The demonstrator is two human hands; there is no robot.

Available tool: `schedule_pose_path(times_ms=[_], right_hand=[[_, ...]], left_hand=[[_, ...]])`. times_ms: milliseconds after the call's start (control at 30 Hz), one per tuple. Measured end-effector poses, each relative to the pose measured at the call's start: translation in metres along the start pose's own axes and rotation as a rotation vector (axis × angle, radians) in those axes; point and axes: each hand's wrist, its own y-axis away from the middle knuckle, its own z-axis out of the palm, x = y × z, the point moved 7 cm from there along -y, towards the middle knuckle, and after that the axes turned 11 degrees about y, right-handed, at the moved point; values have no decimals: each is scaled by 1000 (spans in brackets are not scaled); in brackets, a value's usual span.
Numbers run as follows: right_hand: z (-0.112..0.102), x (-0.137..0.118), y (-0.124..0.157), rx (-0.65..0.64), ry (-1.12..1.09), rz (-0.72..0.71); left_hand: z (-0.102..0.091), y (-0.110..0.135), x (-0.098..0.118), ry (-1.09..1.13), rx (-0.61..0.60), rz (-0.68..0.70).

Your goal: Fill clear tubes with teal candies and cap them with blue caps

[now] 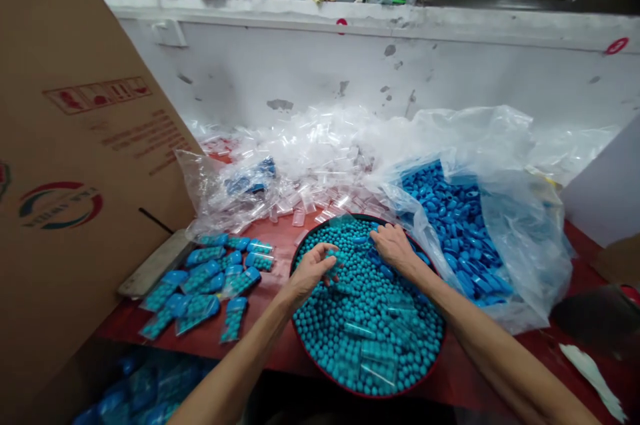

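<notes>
A round red-rimmed basin full of small teal balls sits on the red table in front of me. Both hands are in it. My left hand curls over the balls at the basin's upper left, fingers closed on something I cannot make out. My right hand rests knuckles-up on the balls at the far side, fingers bent down into them. A few clear tubes filled with balls lie on the heap near me.
Filled tubes with blue caps lie left of the basin. Behind it is a heap of empty clear tubes; at right a plastic bag of blue caps. A large cardboard box stands at left. A white wall runs behind.
</notes>
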Motion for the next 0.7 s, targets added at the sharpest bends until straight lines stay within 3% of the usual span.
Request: schedule_pose_path(times_ms=[133, 267, 400, 467, 567, 700], right_hand=[[-27, -21, 8, 72, -97, -144], [-44, -26, 12, 179, -588, -203], [-20, -20, 13, 8, -1345, -24], [-10, -21, 16, -54, -1590, 51], [-14, -14, 20, 69, -1585, 105], [-35, -17, 26, 179, -1287, 49]], left_hand=[[1, -10, 4, -135, 42, 127], [11, -19, 2, -20, 8, 140], [21, -16, 1, 249, -70, 71], [23, -12, 0, 299, -89, 44], [21, -9, -1, 189, -40, 57], [27, -6, 1, -5, -31, 117]])
